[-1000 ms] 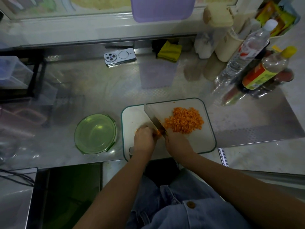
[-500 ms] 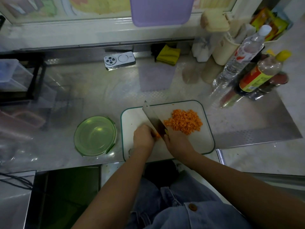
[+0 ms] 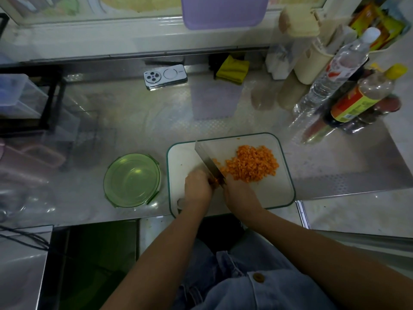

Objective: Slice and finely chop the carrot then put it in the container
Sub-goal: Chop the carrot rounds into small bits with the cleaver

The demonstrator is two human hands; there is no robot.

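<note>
Handle of the knife (image 3: 206, 162) hidden inside the right hand (image 3: 240, 193) — only the blade shows. The carrot stub (image 3: 214, 181) is mostly covered by the left hand (image 3: 197, 186); shape unclear, fingertips out of sight. Near edge of the cutting board (image 3: 281, 193) lies under both forearms. The purple tray (image 3: 223, 12) is cut off by the top edge. Label print on the sauce bottle (image 3: 355, 101) is too blurred to read.

A heap of finely chopped carrot (image 3: 252, 164), orange, lies on the white cutting board (image 3: 274, 193), toward its far right corner. 1 small uncut carrot piece (image 3: 214, 181) sits nearer the board's front edge, against the knife (image 3: 206, 161). The round translucent green container (image 3: 131, 180) stands on the bench just beside the board's left edge.
</note>
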